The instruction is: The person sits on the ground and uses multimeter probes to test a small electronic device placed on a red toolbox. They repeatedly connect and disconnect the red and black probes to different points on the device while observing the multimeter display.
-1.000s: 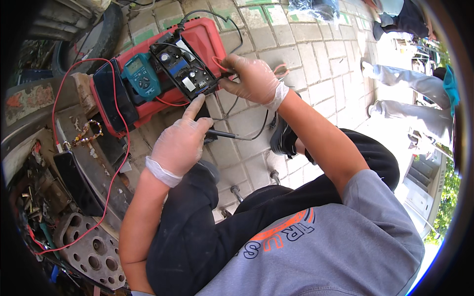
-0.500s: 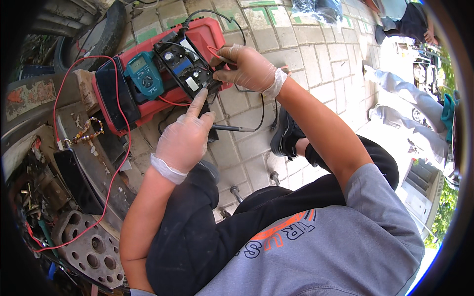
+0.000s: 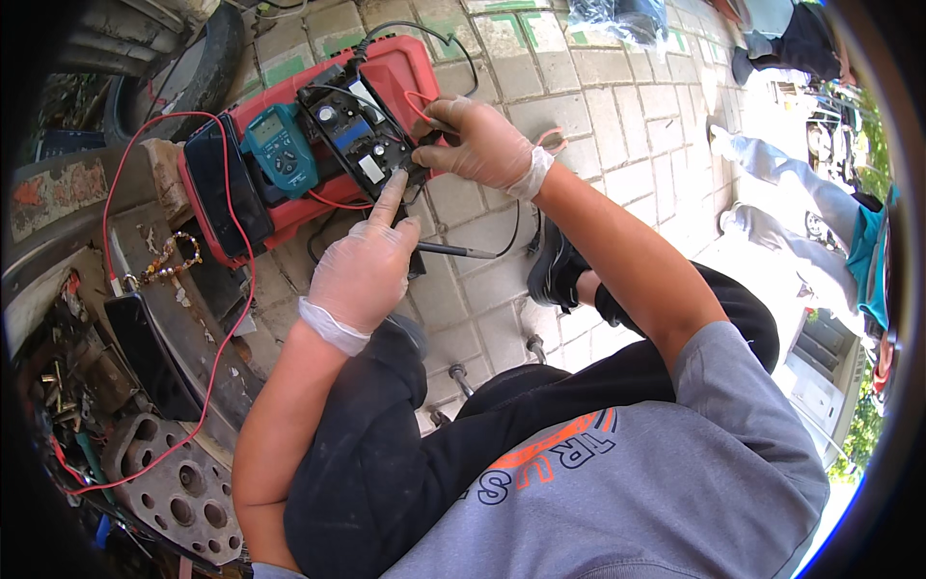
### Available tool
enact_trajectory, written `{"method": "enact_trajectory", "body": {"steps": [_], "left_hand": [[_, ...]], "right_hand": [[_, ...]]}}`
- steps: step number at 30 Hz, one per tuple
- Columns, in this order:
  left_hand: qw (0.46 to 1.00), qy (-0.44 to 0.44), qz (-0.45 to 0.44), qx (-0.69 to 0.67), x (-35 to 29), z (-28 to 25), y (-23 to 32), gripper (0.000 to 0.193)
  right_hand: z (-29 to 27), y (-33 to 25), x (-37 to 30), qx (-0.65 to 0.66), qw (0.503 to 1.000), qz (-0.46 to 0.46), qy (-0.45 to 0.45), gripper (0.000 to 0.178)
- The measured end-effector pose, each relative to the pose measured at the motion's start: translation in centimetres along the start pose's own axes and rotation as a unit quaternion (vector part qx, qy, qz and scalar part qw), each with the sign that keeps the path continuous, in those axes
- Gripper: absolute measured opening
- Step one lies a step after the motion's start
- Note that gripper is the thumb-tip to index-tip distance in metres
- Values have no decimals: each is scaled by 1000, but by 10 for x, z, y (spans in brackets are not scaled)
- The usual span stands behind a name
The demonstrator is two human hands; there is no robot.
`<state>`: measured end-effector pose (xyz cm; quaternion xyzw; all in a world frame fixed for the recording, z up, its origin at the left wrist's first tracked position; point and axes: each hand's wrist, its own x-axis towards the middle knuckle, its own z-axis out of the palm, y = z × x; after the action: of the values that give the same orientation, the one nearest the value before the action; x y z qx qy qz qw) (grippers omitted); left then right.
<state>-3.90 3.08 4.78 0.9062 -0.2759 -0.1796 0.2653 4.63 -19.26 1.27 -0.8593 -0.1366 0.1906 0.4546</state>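
My left hand (image 3: 362, 275), in a thin translucent glove, reaches its index finger to the near edge of a black-cased device with an exposed circuit board (image 3: 352, 140). Its thumb sticks out to the side and it grips nothing I can see. Across the board, my gloved right hand (image 3: 477, 145) is closed in a pinch on a test probe with a red lead, low over the board's right edge; the probe tip is hidden. Left of the board lies a teal digital multimeter (image 3: 282, 150). The board and meter rest on a red plastic case (image 3: 403, 68).
A dark phone (image 3: 220, 188) lies on the case's left part, and another phone (image 3: 154, 357) on the ledge, joined to a red cable (image 3: 253, 280). A black pen-shaped tool (image 3: 453, 250) is near my left hand. A beaded bracelet (image 3: 174, 256), tyre (image 3: 217, 68) and drilled metal plate (image 3: 174, 487) sit left.
My right hand has shifted slightly left and down, still pinching the probe. My left index finger stays at the board. At far right, a person in teal has moved.
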Motion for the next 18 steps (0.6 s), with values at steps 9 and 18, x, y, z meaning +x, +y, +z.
{"method": "enact_trajectory", "body": {"steps": [9,18], "left_hand": [[1000,1,-14,-15,0,1,-2,28],[997,61,24,-49,1,7,-6,24]], "right_hand": [[-74,-90,-63,351,934,67,9,39],[-26,-88,-110,131,866,451,-173,37]]}}
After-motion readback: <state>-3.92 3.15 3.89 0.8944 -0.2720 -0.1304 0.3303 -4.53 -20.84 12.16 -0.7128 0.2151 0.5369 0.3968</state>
